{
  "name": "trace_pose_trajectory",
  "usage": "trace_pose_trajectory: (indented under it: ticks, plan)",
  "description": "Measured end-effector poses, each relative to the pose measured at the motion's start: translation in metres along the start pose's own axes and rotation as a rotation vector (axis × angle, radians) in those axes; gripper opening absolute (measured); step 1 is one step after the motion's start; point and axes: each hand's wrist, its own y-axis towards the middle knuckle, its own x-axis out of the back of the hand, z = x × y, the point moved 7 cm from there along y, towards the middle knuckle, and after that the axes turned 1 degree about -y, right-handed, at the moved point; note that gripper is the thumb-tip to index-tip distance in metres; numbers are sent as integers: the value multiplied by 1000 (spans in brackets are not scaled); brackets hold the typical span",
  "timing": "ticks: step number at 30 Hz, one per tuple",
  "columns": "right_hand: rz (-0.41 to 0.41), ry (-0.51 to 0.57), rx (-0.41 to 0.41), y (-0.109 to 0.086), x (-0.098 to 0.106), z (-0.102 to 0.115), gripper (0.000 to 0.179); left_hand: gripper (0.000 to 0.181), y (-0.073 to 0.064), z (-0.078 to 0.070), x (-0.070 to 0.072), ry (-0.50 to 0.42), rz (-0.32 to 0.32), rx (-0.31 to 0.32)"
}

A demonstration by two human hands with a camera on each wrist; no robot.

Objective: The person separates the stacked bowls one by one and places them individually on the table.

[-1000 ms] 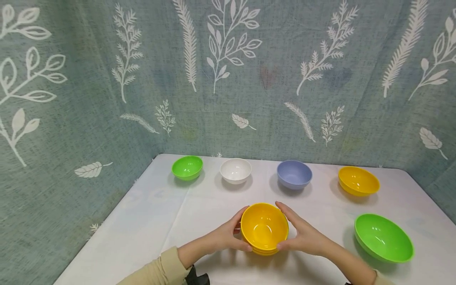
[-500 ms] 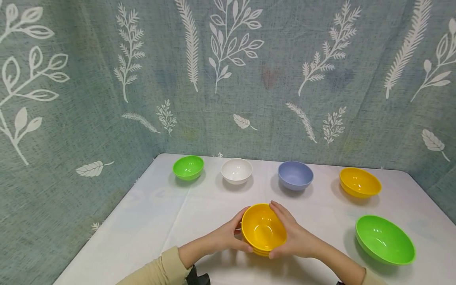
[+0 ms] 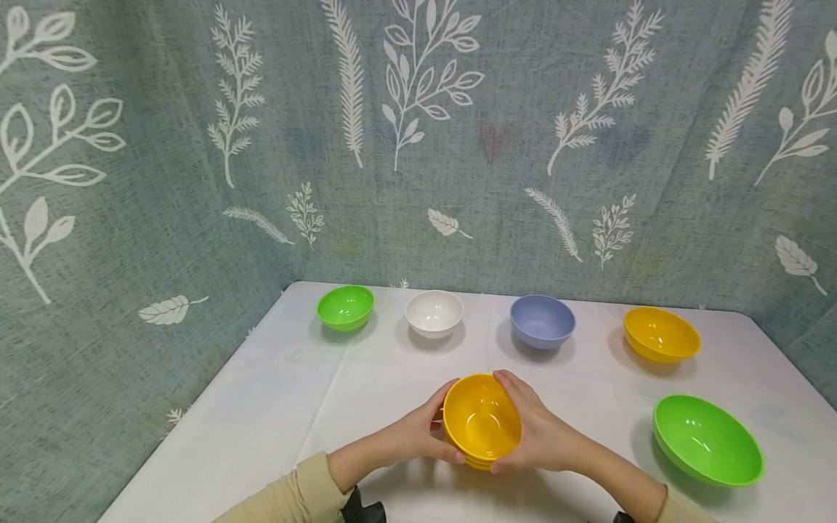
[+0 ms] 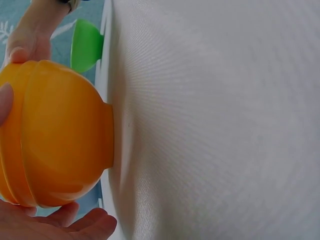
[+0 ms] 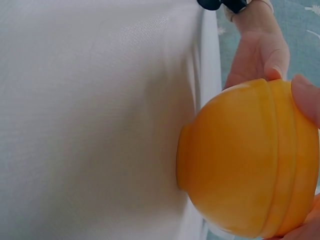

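Note:
A nested stack of yellow bowls (image 3: 482,420) sits near the front middle of the table, its inside facing up. My left hand (image 3: 413,434) holds the stack's left side, thumb at the near rim and fingers round the far side. From the right, my right hand (image 3: 546,437) grips it with thumb in front and fingers at the back rim. Stepped rims show on the yellow stack (image 4: 65,135) in the left wrist view. Both wrist views put its foot at or just above the white cloth; I cannot tell whether they touch.
Along the back of the white-covered table (image 3: 275,378) stand a small green bowl (image 3: 345,309), a white bowl (image 3: 434,315), a blue bowl (image 3: 542,322) and a wide yellow bowl (image 3: 660,335). A large green bowl (image 3: 708,441) is at right. Patterned curtain (image 3: 418,218) hangs behind and left.
My right hand has moved left and closed in on the stack, its thumb and fingers now lying further round the rim. The left hand and the other bowls stay put.

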Motion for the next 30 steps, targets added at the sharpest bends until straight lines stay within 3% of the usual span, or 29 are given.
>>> trace_pose_trajectory:
  ticks: [15, 22, 30]
  plan:
    - [-11, 27, -34, 0, 12, 5, 115, 97, 1, 0, 0, -36, 14, 1]
    - [-60, 47, -29, -2, 28, 4, 114, 98, 2, 1, 0, -55, 20, -9]
    - [-123, 40, -28, -10, 47, 3, 112, 100, 1, 1, 1, -31, 5, 40]
